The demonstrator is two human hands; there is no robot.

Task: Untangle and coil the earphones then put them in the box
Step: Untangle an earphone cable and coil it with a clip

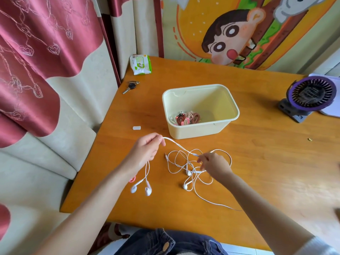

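Orange-brown wooden worktop [257, 162] beside a pink and cream curtain [46, 52], viewed from above a seated person. The left hand [147, 150] is lifted slightly, its fingers [161, 141] curled and pinching a thin white cord [176, 144]. Below that hand two earbuds [148, 191] hang down to the wood; whether they rest on it I cannot tell. From the left fingers the cord slopes across to the right hand [214, 164], whose fingers [200, 160] are closed narrowly on it at a small thicker joint.

Around and under the right fingers lies the tangle of white earphones [184, 162]: loose overlapping loops, two more buds, a plug between the two hands, and one strand trailing towards the person. It looks like two sets caught together.

Beyond both sets of fingers, well apart from the tangle, stands an open cream box [184, 131]. A small bundle of coiled cords [187, 119] lies in its corner nearest the left fingers.

The cord appears very light, limp and smooth; it would hold no shape by itself and could slide through a loose pinch. Its likely weak spots are where wire meets bud or plug, so hard tugging risks damage or tighter knots. The better hold is probably the cord itself, near the joint or plug, feeding one free end back through the loops.
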